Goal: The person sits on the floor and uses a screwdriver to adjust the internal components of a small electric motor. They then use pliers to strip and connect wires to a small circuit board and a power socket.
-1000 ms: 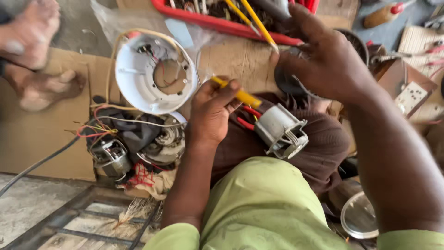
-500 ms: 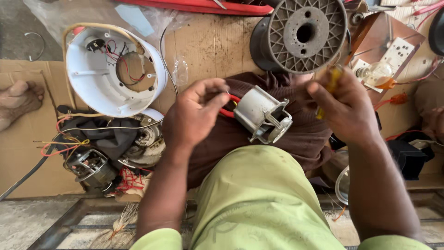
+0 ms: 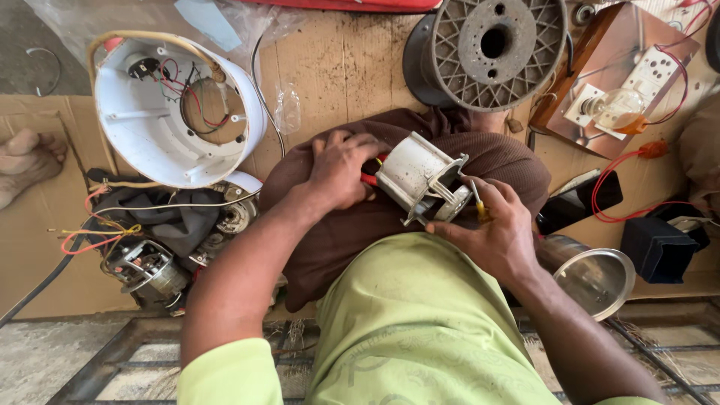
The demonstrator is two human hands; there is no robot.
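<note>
Right hand (image 3: 501, 229) now lower with yellow tool (image 3: 478, 204), left hand (image 3: 341, 171) gripping motor housing (image 3: 421, 180) between both hands

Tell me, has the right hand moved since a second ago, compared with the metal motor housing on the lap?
Yes. The right hand has come down from near the red tray to the metal motor housing, now gripping a yellow-handled tool against it.

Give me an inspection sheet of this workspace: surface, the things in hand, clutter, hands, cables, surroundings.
Surface: cardboard sheet on the floor.
Job's things: grey motor housing on the lap; yellow-handled tool.
Clutter: white fan shell, empty wire spool, dismantled motor, steel lid.
Hands: left hand steadies the housing; right hand grips the tool.
Cables: loose red and yellow wires.
Surroundings: bulb test board; another person's foot.
</note>
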